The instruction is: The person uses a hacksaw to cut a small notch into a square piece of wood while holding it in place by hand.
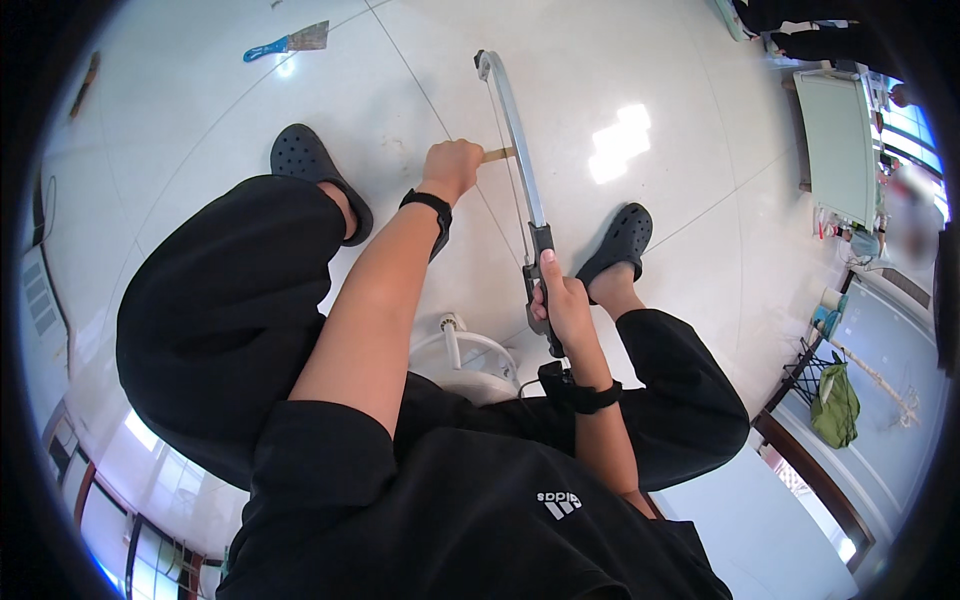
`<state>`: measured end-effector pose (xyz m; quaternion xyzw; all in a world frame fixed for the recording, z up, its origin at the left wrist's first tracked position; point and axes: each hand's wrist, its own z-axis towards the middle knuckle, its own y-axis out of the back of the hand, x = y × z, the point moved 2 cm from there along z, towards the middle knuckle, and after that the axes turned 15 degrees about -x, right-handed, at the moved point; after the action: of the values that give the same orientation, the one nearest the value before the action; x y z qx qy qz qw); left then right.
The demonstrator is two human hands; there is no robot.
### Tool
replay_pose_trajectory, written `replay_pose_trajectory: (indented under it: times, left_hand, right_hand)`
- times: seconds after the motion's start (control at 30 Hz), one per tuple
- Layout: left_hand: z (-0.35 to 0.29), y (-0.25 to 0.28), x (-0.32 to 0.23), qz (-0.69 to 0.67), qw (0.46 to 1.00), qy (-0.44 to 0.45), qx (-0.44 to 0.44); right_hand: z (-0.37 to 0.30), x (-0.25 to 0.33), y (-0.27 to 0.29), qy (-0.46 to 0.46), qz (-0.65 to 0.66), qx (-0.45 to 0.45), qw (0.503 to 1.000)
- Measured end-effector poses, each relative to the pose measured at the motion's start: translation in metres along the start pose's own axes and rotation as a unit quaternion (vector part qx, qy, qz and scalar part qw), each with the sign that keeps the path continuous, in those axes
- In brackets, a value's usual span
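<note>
My right hand (565, 305) is wrapped round the black handle of a bow-framed hand saw (519, 150), thumb laid along the grip. The saw's curved silver frame points away from me, its thin blade on the left side. My left hand (453, 166) is closed in a fist on a short wooden stick (496, 155). The stick juts out to the right, crossing the blade line and reaching the frame. Whether the blade has cut into the wood is too small to tell.
A blue-handled scraper (288, 42) lies on the tiled floor at the far left. My feet in dark clogs (617, 243) stand either side of the saw. Below me is a white round-based stool (465, 360). A table (840, 145) and a green bag (835, 405) are at the right.
</note>
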<state>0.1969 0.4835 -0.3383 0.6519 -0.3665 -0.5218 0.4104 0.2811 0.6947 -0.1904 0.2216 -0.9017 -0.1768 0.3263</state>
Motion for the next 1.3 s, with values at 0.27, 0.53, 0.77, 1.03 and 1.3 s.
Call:
replay_pose_trajectory:
  times: [0.27, 0.53, 0.77, 1.03, 1.3]
  left_hand:
    - [-0.012, -0.009, -0.003, -0.028, 0.999, -0.005, 0.033]
    - [-0.017, -0.009, -0.007, -0.032, 0.995, -0.02, 0.088]
    - [-0.033, -0.038, -0.011, -0.041, 0.993, -0.104, 0.043]
    - [-0.021, -0.018, -0.017, 0.04, 0.997, -0.066, 0.007]
    - [-0.009, -0.006, -0.021, 0.056, 0.998, 0.005, 0.029]
  right_hand:
    - [-0.004, -0.012, 0.007, -0.006, 0.009, 0.002, 1.0]
    - [0.009, -0.018, 0.013, -0.016, 0.016, 0.02, 1.0]
    - [0.022, 0.027, -0.009, 0.032, -0.079, -0.002, 0.996]
    - [0.06, 0.026, -0.027, 0.027, 0.045, -0.003, 0.999]
    - [0.077, 0.028, -0.041, 0.031, 0.089, -0.006, 0.996]
